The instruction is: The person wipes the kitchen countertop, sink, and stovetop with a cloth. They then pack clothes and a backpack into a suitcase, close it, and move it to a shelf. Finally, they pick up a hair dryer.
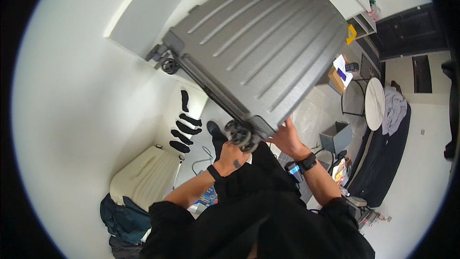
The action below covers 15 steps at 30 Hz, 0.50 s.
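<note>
A large grey ribbed hard-shell suitcase (266, 39) fills the upper middle of the view, tilted, with its wheeled end towards me. My left hand (233, 156) is at the blurred pair of spinner wheels (242, 136) on its near corner, the fingers partly hidden by them. My right hand (289, 140) grips the suitcase's lower right corner, fingers partly behind the shell. Another wheel (170, 66) shows at the far left corner. Black bands circle both my wrists, the right one carrying a watch.
Several black socks (187, 127) lie on a white surface to the left. Below them stands a cream suitcase (145, 176) beside dark cloth (125, 219). To the right are a grey bin (336, 138), a round table (374, 104), a cardboard box (338, 79) and a black sofa (384, 162).
</note>
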Available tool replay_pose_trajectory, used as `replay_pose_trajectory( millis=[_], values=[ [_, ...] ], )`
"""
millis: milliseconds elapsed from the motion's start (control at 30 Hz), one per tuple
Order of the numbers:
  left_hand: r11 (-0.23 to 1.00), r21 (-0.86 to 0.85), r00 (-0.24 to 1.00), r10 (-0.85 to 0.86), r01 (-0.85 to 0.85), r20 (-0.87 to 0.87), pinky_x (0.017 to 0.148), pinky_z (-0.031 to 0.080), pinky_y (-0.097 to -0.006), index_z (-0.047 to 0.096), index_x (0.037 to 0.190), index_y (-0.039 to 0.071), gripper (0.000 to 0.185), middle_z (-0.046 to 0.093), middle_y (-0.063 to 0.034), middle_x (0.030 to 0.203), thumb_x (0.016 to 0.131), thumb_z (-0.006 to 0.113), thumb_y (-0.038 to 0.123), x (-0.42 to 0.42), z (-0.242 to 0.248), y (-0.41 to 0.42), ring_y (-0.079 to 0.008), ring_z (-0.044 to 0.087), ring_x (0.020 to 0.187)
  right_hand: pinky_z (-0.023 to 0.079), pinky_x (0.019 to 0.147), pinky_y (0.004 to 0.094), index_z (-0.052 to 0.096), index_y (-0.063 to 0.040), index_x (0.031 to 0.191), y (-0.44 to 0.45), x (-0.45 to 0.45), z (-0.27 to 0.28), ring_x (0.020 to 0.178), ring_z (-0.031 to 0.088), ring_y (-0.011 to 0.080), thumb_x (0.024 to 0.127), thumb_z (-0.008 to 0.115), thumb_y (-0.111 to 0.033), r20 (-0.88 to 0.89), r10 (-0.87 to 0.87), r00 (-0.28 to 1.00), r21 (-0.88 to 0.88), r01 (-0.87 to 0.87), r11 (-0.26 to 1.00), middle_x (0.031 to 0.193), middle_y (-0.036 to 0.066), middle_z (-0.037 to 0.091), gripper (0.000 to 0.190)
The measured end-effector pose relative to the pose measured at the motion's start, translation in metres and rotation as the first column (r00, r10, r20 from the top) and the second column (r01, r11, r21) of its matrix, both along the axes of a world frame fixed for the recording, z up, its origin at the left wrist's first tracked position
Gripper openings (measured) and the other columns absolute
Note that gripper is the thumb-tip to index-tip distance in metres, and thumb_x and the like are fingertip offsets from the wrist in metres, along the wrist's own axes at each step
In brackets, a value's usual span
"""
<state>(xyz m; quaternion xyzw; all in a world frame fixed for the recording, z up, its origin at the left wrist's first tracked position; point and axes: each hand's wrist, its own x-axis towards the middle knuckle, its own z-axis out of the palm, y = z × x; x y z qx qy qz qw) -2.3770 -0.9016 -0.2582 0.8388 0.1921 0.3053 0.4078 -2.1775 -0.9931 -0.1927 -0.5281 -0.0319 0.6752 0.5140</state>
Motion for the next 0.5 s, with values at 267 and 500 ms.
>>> replay_pose_trajectory(
  millis=[267,500],
  values=[
    [0.879,0.097,0.838,0.475,-0.467,-0.268,0.066,0.049,-0.0543,0.063,0.09,-0.004,0.012,0.064,-0.0238,0.079,0.093,0.061,0.007,0.044,0.023,-0.07,-0.0475,0.063,0.074,0.018,0.122,0.0583,0.017,0.001,0.165,-0.002,0.015,-0.021,0.154,0.026,0.0362,0.078,0.015,-0.103,-0.055,0.281,0.958,0.107,-0.274,0.956,0.168,0.024,0.025,0.135],
    [0.734,0.32,0.55,0.668,-0.599,-0.501,0.057,0.054,-0.0512,0.056,0.113,0.002,0.023,0.07,-0.0184,0.085,0.09,0.058,0.005,0.052,0.021,-0.091,-0.0434,0.067,0.066,0.026,0.118,0.0485,0.025,0.008,0.16,-0.004,0.025,-0.02,0.151,0.033,0.0316,0.081,0.012,-0.101,-0.072,0.42,0.904,0.138,-0.408,0.902,0.163,0.026,0.035,0.135]
  ],
)
